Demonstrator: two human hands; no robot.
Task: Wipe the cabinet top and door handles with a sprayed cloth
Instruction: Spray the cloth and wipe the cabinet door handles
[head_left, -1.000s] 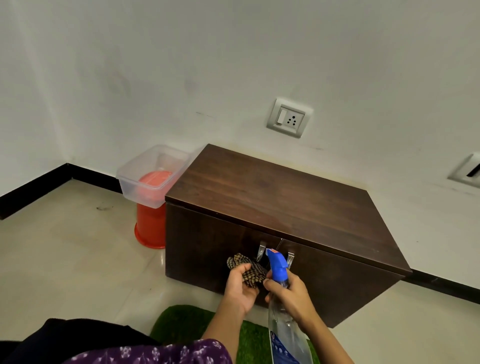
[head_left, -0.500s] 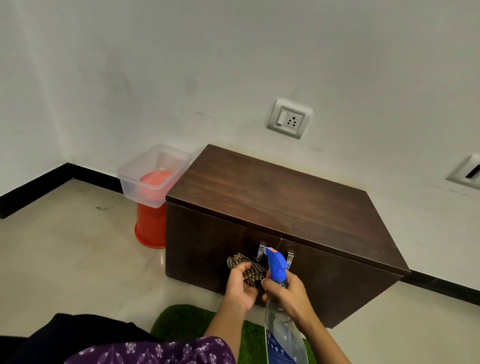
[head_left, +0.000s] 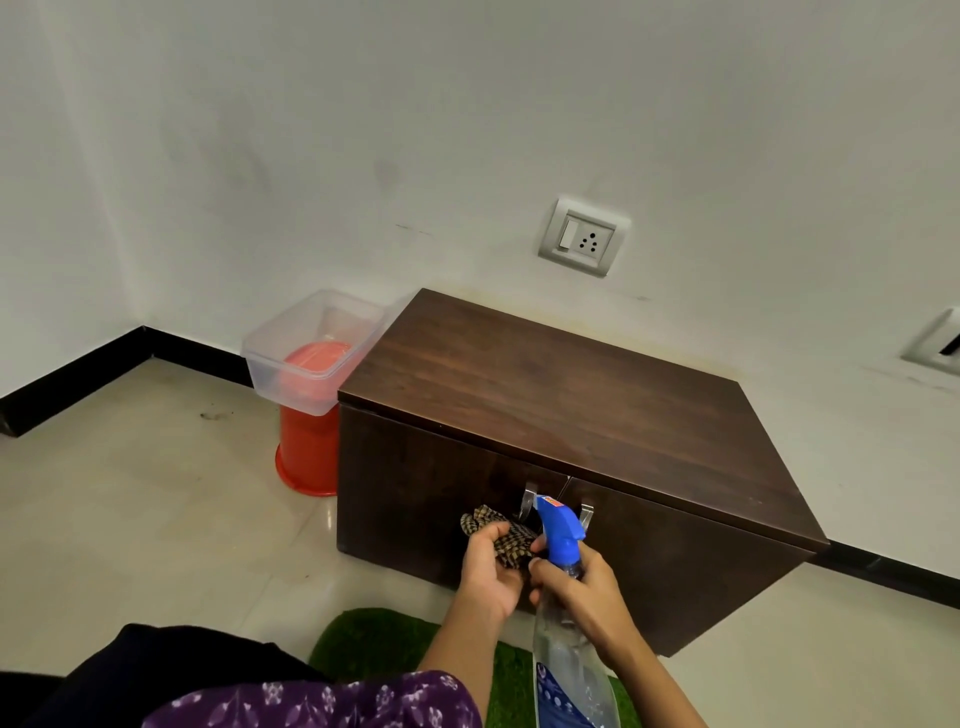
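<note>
My left hand (head_left: 491, 566) clutches the checked cloth (head_left: 501, 532) just below the cabinet (head_left: 571, 405) door handles (head_left: 529, 501). Right beside it, my right hand (head_left: 582, 592) grips the clear spray bottle (head_left: 569, 665), whose blue label is too blurred to read. Well to the left of my hands, a clear tub (head_left: 311, 353) sits on an upturned red bucket (head_left: 306, 457).

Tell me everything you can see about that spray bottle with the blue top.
The spray bottle has a blue plastic trigger head and a clear, see-through body with a blue label low down, partly cut off by the picture's edge. It leans with its head away from the person, in front of the dark wooden cabinet. The right hand grips its neck. Its head sits right beside the checked cloth bunched in the left hand.
</note>
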